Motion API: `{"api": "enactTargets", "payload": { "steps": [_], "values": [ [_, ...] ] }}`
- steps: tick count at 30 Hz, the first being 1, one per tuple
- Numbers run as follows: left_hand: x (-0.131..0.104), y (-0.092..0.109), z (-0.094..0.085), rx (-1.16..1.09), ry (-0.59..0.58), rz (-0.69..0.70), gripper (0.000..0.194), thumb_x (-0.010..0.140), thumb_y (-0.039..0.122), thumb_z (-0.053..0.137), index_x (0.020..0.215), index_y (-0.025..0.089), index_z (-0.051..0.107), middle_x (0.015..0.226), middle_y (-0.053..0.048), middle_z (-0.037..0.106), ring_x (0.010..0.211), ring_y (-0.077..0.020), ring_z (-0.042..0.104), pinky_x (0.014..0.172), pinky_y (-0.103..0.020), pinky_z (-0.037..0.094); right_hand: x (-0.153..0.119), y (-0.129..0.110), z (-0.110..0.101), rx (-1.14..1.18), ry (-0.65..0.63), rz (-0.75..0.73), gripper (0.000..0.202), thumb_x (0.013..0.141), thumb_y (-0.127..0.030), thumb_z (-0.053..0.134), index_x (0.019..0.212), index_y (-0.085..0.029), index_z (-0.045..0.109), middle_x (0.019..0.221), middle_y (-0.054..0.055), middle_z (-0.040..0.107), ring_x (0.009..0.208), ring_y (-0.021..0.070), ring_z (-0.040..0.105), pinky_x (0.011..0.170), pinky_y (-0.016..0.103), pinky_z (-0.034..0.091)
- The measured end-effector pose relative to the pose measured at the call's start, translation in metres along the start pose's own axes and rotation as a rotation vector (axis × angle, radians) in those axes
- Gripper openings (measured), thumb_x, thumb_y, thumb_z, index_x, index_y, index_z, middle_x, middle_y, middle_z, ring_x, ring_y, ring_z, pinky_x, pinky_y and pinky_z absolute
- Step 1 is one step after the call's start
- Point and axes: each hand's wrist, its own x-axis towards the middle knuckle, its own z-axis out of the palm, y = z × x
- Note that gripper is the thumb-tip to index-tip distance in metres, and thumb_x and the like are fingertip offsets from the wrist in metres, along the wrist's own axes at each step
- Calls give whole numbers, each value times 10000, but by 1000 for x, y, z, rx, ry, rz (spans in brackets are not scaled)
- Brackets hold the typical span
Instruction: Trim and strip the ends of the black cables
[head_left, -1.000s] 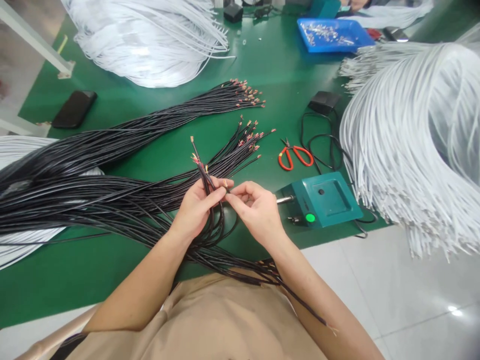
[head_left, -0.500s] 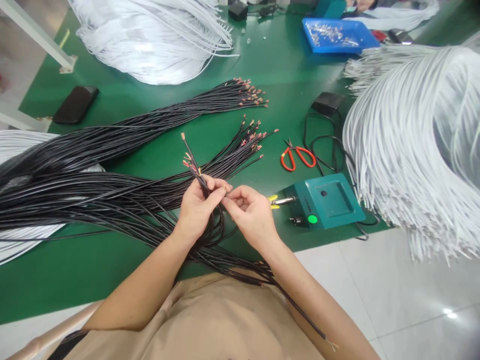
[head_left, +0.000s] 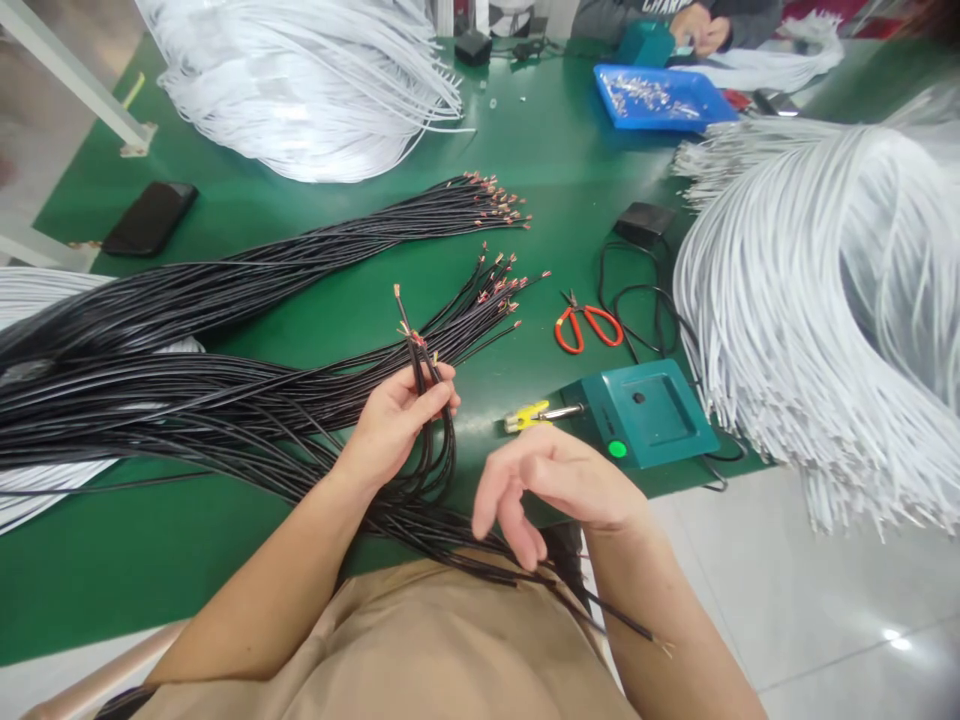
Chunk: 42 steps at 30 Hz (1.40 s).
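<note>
My left hand (head_left: 394, 420) is closed around several black cables (head_left: 418, 372), their stripped ends with coloured inner wires pointing up past the fingers. Below it the same cables loop down toward my lap. My right hand (head_left: 551, 485) is apart from them, fingers bent and spread, with nothing visible in it. It hovers over black cable ends (head_left: 525, 572) lying across the table edge and my lap. Just beyond it is a green box-shaped device (head_left: 652, 415) with a yellow clip (head_left: 526, 415) on its metal tip. Red-handled cutters (head_left: 589, 325) lie behind the device.
Black cable bundles (head_left: 300, 255) spread across the left of the green table (head_left: 112, 570). White cable coils (head_left: 300, 90) sit at the back and a large white coil (head_left: 780, 300) at the right. A blue tray (head_left: 660, 115) holds small metal parts. Another person's hands (head_left: 701, 28) work at the far side.
My right hand has let go near the left fingertips and moved down and right, its fingers opening. My left hand keeps its hold on the cables. The view has tilted slightly upward.
</note>
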Motion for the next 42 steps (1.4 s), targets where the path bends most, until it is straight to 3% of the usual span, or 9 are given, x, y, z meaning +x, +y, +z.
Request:
{"api": "enactTargets", "payload": {
  "steps": [1, 5, 8, 12, 19, 25, 30, 34, 42],
  "values": [
    [0, -1, -1, -3, -1, -9, 237, 720, 266, 759, 923, 180, 672, 787, 1, 623, 710, -107, 591, 693, -235, 472, 3, 0, 1, -10, 115, -19, 508, 858, -600, 472, 822, -141, 686, 535, -1, 604, 410, 89, 489, 442, 219, 401],
    [1, -4, -1, 48, 3, 44, 218, 672, 229, 797, 792, 164, 627, 778, 18, 600, 687, -86, 548, 693, -220, 450, 30, 8, 10, -178, 777, -168, 255, 775, -415, 675, 732, -173, 607, 537, -55, 530, 449, 62, 431, 444, 189, 348],
    [0, -5, -1, 85, -1, 90, 285, 655, 201, 804, 687, 167, 522, 728, 36, 561, 702, -85, 528, 704, -216, 447, 45, 14, 13, -363, 918, -239, 218, 765, -391, 687, 833, -190, 638, 596, -56, 518, 519, 73, 438, 499, 200, 372],
    [-2, -6, 0, 203, -38, 85, 378, 633, 183, 812, 645, 175, 434, 688, 45, 551, 710, -97, 554, 723, -236, 466, 49, 16, 11, -434, 982, -235, 180, 756, -361, 678, 747, -185, 642, 644, -24, 574, 572, 91, 475, 542, 218, 405],
    [-3, -4, 6, 133, -161, 0, 374, 679, 185, 775, 661, 190, 401, 643, 44, 579, 657, -131, 625, 694, -293, 509, 50, 5, 11, 61, 879, -234, 210, 709, -348, 723, 776, -157, 668, 515, -55, 549, 428, 61, 423, 431, 203, 373],
    [-4, -3, 5, 134, -241, -17, 359, 731, 195, 737, 669, 195, 383, 662, 31, 605, 684, -150, 652, 723, -317, 505, 49, 11, 7, 187, 849, -297, 197, 719, -343, 736, 778, -160, 691, 448, -75, 481, 403, 60, 403, 421, 211, 374],
    [-3, -2, 3, 130, -276, -53, 375, 739, 209, 732, 663, 193, 365, 705, 8, 622, 674, -147, 644, 716, -322, 502, 49, 16, 0, 296, 798, -296, 325, 738, -480, 699, 753, -156, 697, 515, -51, 485, 428, 69, 421, 406, 219, 379],
    [-3, -2, 2, 113, -281, -59, 383, 740, 199, 730, 667, 193, 355, 684, 20, 596, 663, -143, 640, 686, -304, 494, 46, 13, -2, 276, 800, -282, 515, 796, -623, 563, 780, -132, 719, 599, -3, 553, 453, 70, 459, 431, 225, 397],
    [-2, -4, 2, 135, -298, -30, 362, 755, 199, 718, 671, 194, 365, 654, 30, 572, 655, -136, 630, 660, -281, 479, 46, 8, 9, 94, 845, -309, 181, 710, -335, 726, 736, -170, 656, 488, -62, 533, 398, 61, 449, 416, 206, 391]
  ]
}}
